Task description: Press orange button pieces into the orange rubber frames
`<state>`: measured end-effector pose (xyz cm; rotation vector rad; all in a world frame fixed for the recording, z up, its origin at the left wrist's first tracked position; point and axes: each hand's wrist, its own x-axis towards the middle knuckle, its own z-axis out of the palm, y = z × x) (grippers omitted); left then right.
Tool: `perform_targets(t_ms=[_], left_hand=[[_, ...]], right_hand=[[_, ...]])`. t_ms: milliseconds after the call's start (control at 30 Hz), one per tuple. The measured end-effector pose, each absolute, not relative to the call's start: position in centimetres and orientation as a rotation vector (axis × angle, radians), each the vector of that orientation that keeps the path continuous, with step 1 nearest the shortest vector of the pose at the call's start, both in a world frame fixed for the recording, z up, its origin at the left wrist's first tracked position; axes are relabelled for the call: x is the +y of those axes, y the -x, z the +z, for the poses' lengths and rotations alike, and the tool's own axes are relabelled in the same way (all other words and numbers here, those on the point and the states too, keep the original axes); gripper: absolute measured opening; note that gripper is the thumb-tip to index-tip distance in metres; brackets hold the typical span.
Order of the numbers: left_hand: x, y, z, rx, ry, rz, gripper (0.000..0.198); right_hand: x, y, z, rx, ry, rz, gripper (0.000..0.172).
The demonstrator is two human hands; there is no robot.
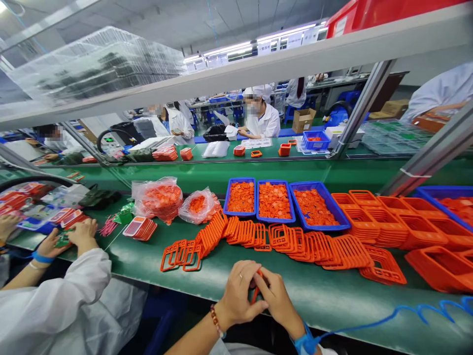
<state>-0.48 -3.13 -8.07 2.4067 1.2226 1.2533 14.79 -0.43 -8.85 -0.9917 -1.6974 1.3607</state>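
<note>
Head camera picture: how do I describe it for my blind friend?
A person's left hand and right hand hold a small orange piece over a green workbench, beside rows of orange frames and blue trays of orange pieces.

The left hand (238, 296) and the right hand (279, 301) are held close together above the near edge of the green tabletop (343, 325), fingers curled inward. A ring (240, 275) and beaded bracelet (216, 320) are worn on the left; a blue wrist strap (305, 342) is worn on the right wrist.

Green bench (325, 301) passable rightward; orange plastic frames (306, 249) block forward.
</note>
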Motion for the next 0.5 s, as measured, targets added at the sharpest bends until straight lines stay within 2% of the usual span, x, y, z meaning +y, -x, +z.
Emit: perform_targets(t_ms=[233,400,500], left_hand=[[-3.5,1.1,-8.9,1.279,-2.332,1.316,0.065],[-3.6,1.7,-8.7,1.42,-1.84,1.168,0.05],[-3.1,1.5,-8.4,1.403,-1.579,1.064,0.05]], right_hand=[[-0.6,-14.8,-8.8,-1.597,1.016,1.43,0.046],[-0.7,-14.8,-9.5,-1.432,1.047,1.493,0.05],[-0.6,-14.7,-10.0,-1.352,1.084,1.477,0.049]])
